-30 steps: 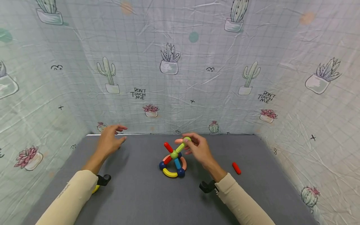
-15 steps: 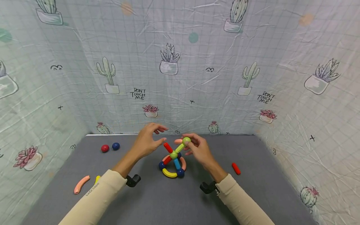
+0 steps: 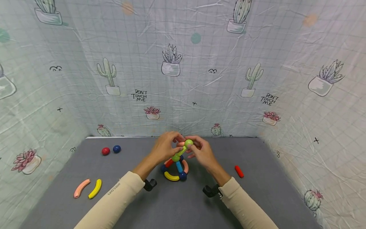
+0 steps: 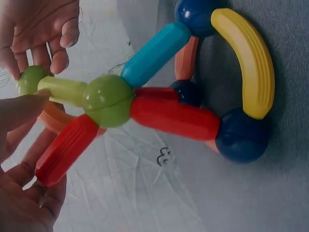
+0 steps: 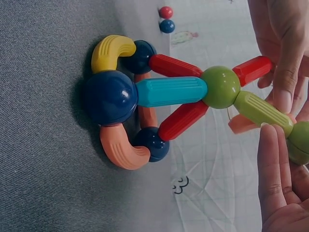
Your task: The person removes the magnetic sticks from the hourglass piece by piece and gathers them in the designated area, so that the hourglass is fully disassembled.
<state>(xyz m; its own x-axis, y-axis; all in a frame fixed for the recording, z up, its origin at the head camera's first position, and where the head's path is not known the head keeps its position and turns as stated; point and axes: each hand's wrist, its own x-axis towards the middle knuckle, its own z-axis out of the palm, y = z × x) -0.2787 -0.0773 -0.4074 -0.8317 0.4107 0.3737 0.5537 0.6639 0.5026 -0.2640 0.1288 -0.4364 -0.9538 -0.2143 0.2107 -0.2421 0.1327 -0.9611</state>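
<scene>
A magnetic stick-and-ball frame stands mid-table: dark blue balls [image 5: 110, 96] joined by a yellow curved stick [image 4: 251, 63] and peach curved sticks below, with red sticks [image 4: 174, 117] and a blue stick [image 5: 171, 92] rising to a green ball [image 4: 108, 100]. A light green stick [image 5: 258, 108] slants up from it to the upper green ball [image 3: 188, 143], which my right hand [image 3: 204, 154] pinches. My left hand [image 3: 163, 148] reaches in from the left, thumb against the light green stick and fingers behind. Between the hands, a peach curved stick [image 5: 241, 124] shows partly; a red stick [image 4: 67, 151] juts near the left fingers.
On the left side of the grey table [image 3: 200, 210] lie a red ball [image 3: 105, 151], a blue ball [image 3: 116, 149], a peach curved stick [image 3: 81, 188] and a yellow curved stick [image 3: 95, 189]. One red stick [image 3: 239, 171] lies right of the right forearm. Patterned cloth hangs behind.
My left hand has moved right from the far left to the frame, uncovering the loose pieces on the left. The right hand has stayed at the upper green ball.
</scene>
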